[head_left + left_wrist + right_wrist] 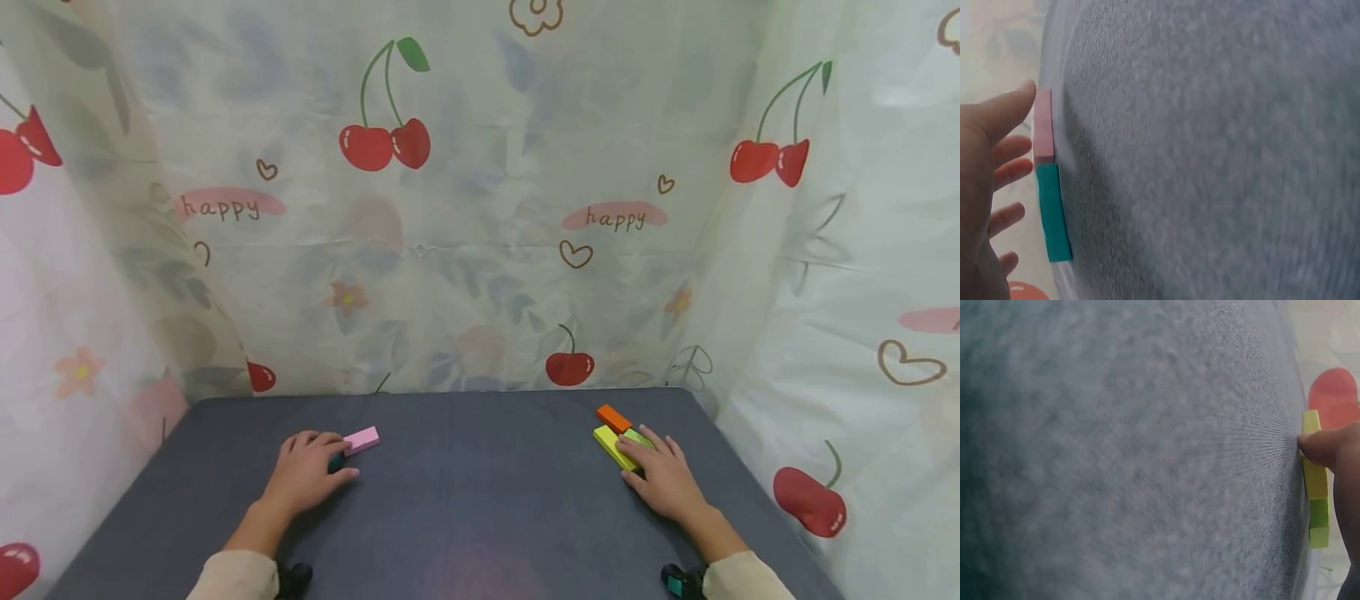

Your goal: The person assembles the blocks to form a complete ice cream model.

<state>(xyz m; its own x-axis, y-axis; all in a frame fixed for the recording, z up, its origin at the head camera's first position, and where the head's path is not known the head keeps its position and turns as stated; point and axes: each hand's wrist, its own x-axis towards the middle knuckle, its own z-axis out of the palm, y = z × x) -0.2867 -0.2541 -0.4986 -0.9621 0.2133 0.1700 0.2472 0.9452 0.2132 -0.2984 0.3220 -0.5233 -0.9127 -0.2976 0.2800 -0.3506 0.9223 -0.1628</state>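
Word "happy" legible 2x on back curtain [480, 108], lowercase, dk brown handwriting-style script: once on L pink patch [229, 204], once on R pink patch [615, 216]. 3rd pink patch [928, 321], far R, cut off by pic edge, lettering n/legible.
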